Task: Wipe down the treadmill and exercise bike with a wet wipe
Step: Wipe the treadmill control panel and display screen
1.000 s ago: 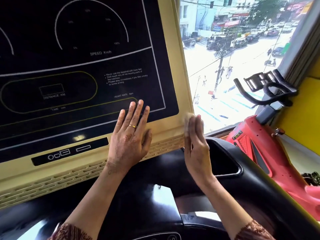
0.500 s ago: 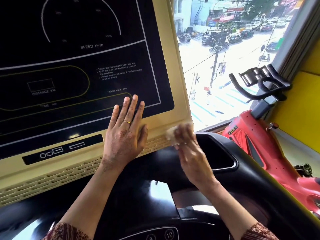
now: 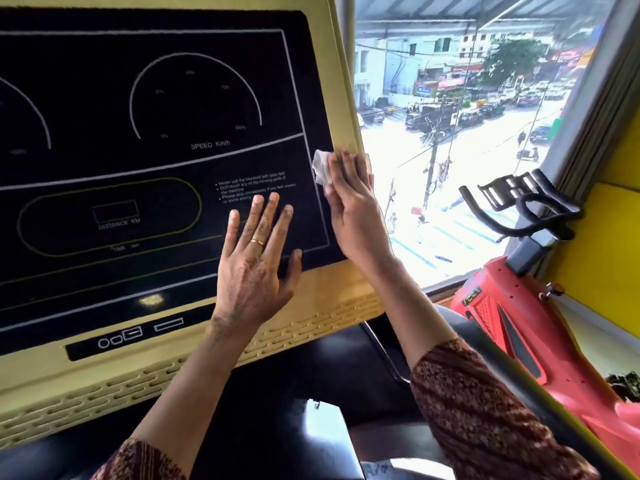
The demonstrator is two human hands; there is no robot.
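1. Wipe (image 3: 321,167), white and crumpled, sits under my right hand (image 3: 353,209); my grip on it is flat fingers pressing it down, with part of it poking out past my fingertips to the left.
2. It lies at the right edge of the black display panel (image 3: 156,109), where the panel meets the cream frame (image 3: 343,98) of the treadmill console.
3. My left hand (image 3: 256,265) holds nothing; its palm is spread flat on the lower right of the panel, fingers apart, a ring (image 3: 257,242) on one finger.
4. Past the frame's right edge there is open air, then the window (image 3: 467,133).
5. The red exercise bike (image 3: 512,306) stands well apart to the lower right, its black handlebars (image 3: 519,209) against the yellow wall (image 3: 609,216).
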